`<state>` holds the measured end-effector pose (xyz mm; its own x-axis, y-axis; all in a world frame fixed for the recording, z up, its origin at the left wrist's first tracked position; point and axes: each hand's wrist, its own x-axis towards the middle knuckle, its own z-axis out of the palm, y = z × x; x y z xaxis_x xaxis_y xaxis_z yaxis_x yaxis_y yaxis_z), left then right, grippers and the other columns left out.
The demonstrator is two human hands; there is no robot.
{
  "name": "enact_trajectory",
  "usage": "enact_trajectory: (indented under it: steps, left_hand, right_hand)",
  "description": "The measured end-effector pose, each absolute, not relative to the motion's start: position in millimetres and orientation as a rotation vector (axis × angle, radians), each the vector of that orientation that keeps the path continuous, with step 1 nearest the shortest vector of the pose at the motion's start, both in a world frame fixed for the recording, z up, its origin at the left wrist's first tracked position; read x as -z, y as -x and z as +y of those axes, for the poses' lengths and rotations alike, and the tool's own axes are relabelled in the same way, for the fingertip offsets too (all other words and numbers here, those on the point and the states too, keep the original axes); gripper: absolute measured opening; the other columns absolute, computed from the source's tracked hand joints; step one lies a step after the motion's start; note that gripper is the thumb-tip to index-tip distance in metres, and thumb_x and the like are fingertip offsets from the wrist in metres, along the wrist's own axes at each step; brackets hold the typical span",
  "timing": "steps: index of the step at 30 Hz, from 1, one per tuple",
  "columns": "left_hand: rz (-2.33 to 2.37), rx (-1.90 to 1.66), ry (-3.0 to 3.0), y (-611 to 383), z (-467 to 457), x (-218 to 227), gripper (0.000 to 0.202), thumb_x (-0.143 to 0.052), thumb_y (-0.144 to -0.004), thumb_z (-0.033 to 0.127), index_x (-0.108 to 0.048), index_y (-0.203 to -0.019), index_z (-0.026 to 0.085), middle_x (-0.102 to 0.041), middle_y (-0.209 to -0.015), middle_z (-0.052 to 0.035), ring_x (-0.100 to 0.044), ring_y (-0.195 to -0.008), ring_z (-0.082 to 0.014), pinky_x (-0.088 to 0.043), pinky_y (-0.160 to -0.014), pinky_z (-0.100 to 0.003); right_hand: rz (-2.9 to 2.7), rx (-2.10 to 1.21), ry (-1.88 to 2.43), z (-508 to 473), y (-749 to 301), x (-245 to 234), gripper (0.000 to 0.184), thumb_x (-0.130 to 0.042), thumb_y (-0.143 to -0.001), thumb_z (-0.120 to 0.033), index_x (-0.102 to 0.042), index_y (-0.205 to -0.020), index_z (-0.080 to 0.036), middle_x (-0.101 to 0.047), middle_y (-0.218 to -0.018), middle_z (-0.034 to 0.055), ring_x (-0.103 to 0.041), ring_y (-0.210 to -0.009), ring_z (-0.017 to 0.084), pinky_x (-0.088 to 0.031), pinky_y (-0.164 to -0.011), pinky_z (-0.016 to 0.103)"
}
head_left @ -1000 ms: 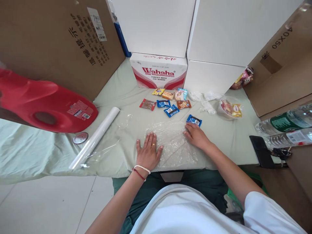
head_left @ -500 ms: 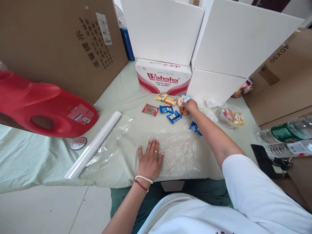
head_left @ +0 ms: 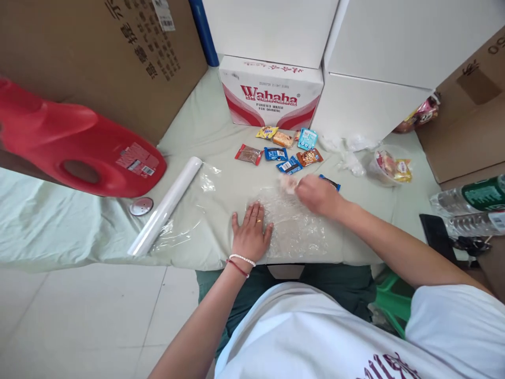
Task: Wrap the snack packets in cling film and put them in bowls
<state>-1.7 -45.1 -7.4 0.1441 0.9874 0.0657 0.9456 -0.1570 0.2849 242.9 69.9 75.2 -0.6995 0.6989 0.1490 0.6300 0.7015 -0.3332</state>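
Note:
My left hand lies flat with fingers spread on the left edge of a clear plastic sheet. Above the sheet's far side, my right hand pinches a small pale wrapped snack, blurred by motion. Just beyond are several snack packets: a blue one, another blue one, a brown one, a red one, a light blue one, an orange-tan one and a yellow one. A further dark blue packet is partly hidden behind my right hand.
On the left lie a roll of clear film, a round lid and a big red jug. A Wahaha box stands at the back. Crumpled plastic, a bowl with snacks and bottles are at the right.
My right hand has drawn the pale snack from the packet group toward me, over the plastic sheet. My left hand stays flat on the sheet. The camera view has tilted downward.

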Motion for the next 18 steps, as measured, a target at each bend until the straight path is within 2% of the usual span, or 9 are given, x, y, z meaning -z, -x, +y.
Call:
enact_trajectory:
  steps: [3,5,7,10,13,18]
  left_hand:
    - [1.926,-0.329,-2.241,1.5,-45.2,8.4,0.062,-0.033,-0.106,0.043,-0.039,-0.161,0.016,-0.037,-0.167,-0.0168,-0.038,-0.155,-0.0316,-0.013,-0.127,-0.068]
    - [1.931,-0.317,-2.248,1.7,-44.9,8.8,0.062,-0.032,-0.106,0.043,-0.039,-0.161,0.016,-0.037,-0.167,-0.0163,-0.037,-0.156,-0.031,-0.014,-0.127,-0.068]
    - [1.934,-0.302,-2.255,1.8,-44.6,8.8,0.063,-0.033,-0.106,0.044,-0.038,-0.161,0.015,-0.037,-0.168,-0.0164,-0.037,-0.156,-0.0307,-0.014,-0.127,-0.067]
    - [1.937,-0.27,-2.267,1.8,-44.2,8.2,0.064,-0.032,-0.106,0.047,-0.038,-0.161,0.015,-0.035,-0.168,-0.017,-0.036,-0.156,-0.0307,-0.015,-0.127,-0.067]
    - [1.975,-0.237,-2.268,1.4,-44.0,8.7,0.066,-0.033,-0.105,0.049,-0.038,-0.162,0.015,-0.034,-0.169,-0.0173,-0.034,-0.157,-0.0314,-0.017,-0.127,-0.067]
    - [2.009,-0.196,-2.285,1.1,-43.6,10.8,0.075,-0.042,-0.101,0.054,-0.033,-0.164,0.014,-0.03,-0.17,-0.0199,-0.03,-0.159,-0.0342,-0.015,-0.127,-0.067]
  right_hand:
    - [-2.999,-0.41,0.678,27.0,-235.0,-58.6,0.031,-0.041,-0.105,-0.018,-0.072,-0.104,-0.023,-0.068,-0.106,0.0104,-0.058,-0.101,0.025,-0.047,-0.088,0.038]
    - [-3.04,-0.437,0.607,15.4,-235.2,-51.3,0.025,-0.047,-0.105,-0.021,-0.072,-0.106,-0.022,-0.068,-0.106,0.0106,-0.058,-0.103,0.025,-0.047,-0.088,0.037]
    - [-2.96,-0.477,0.713,13.5,-236.9,-50.0,0.023,-0.054,-0.104,-0.032,-0.072,-0.115,-0.021,-0.067,-0.112,0.0112,-0.059,-0.104,0.025,-0.047,-0.087,0.037]
    - [-2.805,-0.499,0.966,16.5,-233.9,-50.9,0.043,-0.065,-0.099,-0.044,-0.065,-0.135,-0.021,-0.063,-0.128,0.0143,-0.058,-0.113,0.028,-0.048,-0.09,0.038]
    - [-2.827,-0.474,1.088,16.3,-226.2,-43.0,0.056,-0.075,-0.093,-0.039,-0.06,-0.142,-0.019,-0.062,-0.132,0.017,-0.056,-0.119,0.032,-0.046,-0.096,0.044]
    - [-2.707,-0.517,1.216,16.7,-236.6,-29.3,0.054,-0.074,-0.093,-0.028,-0.06,-0.144,-0.022,-0.065,-0.128,0.0151,-0.057,-0.116,0.031,-0.045,-0.098,0.044]
